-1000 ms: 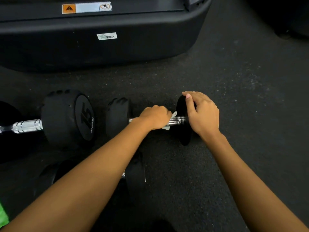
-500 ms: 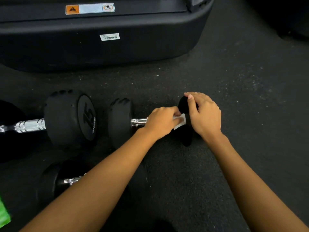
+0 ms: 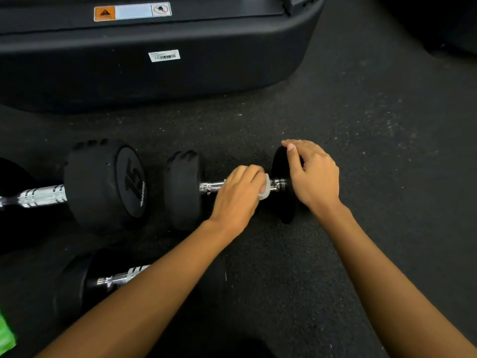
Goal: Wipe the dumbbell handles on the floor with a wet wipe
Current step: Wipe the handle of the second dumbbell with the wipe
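A small black dumbbell lies on the dark floor in the middle of the view, its chrome handle running left to right. My left hand is curled round the handle with a white wet wipe wrapped under its fingers; a bit of wipe sticks out on the right. My right hand grips the top of the dumbbell's right head, fingers curled over its rim.
A larger dumbbell marked 15 lies to the left. A third dumbbell lies nearer me, partly under my left forearm. A big black machine base blocks the far side. Something green shows at the bottom left.
My left hand slid right along the handle with the wipe, then back a little to the left, baring the handle's right end. My right hand has stayed on the right head.
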### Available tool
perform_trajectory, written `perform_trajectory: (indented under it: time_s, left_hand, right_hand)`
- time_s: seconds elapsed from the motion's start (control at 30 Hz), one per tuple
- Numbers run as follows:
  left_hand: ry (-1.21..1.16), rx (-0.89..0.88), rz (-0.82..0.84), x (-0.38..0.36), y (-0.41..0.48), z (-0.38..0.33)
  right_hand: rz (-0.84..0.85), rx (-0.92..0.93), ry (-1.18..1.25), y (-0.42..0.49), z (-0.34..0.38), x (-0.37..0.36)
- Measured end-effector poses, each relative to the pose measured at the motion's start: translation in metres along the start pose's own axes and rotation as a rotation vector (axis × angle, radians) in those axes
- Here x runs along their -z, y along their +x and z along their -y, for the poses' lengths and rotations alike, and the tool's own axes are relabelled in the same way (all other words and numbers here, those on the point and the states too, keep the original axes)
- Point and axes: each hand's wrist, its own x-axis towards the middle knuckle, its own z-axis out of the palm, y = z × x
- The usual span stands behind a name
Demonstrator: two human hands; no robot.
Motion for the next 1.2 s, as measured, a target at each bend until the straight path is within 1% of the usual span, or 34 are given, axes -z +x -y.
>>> perform_trajectory:
  time_s: [0.13,0.43,0.57,0.6,0.7,0.77,0.83,0.9,0.93,0.97,1.07,1.13,1.2]
  left_hand:
    - [-0.041,0.062,-0.009,-0.001,0.001,-0.003]
    - [-0.081,0.058,-0.046,-0.003,-0.015,0.002]
    - [-0.096,0.165,-0.077,-0.008,-0.017,-0.003]
    - [-0.083,0.197,-0.059,-0.009,-0.012,-0.005]
    - [0.013,0.281,0.061,-0.007,0.01,-0.007]
    - [0.047,0.299,0.106,-0.007,0.021,-0.01]
    - [0.015,0.241,0.126,-0.007,0.022,-0.016]
    - [-0.043,0.166,0.082,-0.005,0.016,-0.017]
    - [-0.049,0.156,0.079,-0.003,0.014,-0.013]
    - [-0.031,0.168,0.102,-0.002,0.014,-0.009]
    - [0.077,0.29,0.232,0.001,0.025,-0.004]
    - [0.117,0.348,0.288,0.002,0.035,-0.009]
    - [0.15,0.322,0.289,-0.003,0.039,-0.016]
  right_hand:
    - [-0.016,0.004,0.002,-0.002,0.001,-0.001]
    - [-0.002,-0.019,0.018,0.0,0.003,0.001]
    - [-0.011,-0.009,0.02,-0.002,0.002,0.001]
    - [-0.01,-0.005,0.016,-0.002,0.001,0.001]
    - [-0.009,-0.002,0.009,-0.002,0.002,0.001]
    - [-0.007,-0.007,0.007,-0.001,0.002,0.001]
    - [-0.007,-0.009,0.007,-0.001,0.001,0.001]
    - [-0.007,0.001,0.006,-0.002,0.0,0.001]
    - [-0.009,0.005,0.005,-0.002,-0.001,0.001]
    - [-0.011,0.008,0.004,-0.002,-0.001,0.001]
    - [-0.015,0.013,0.004,-0.002,0.0,0.001]
    - [-0.01,0.009,0.002,-0.001,0.001,0.001]
    - [-0.01,0.007,0.004,0.0,0.001,0.001]
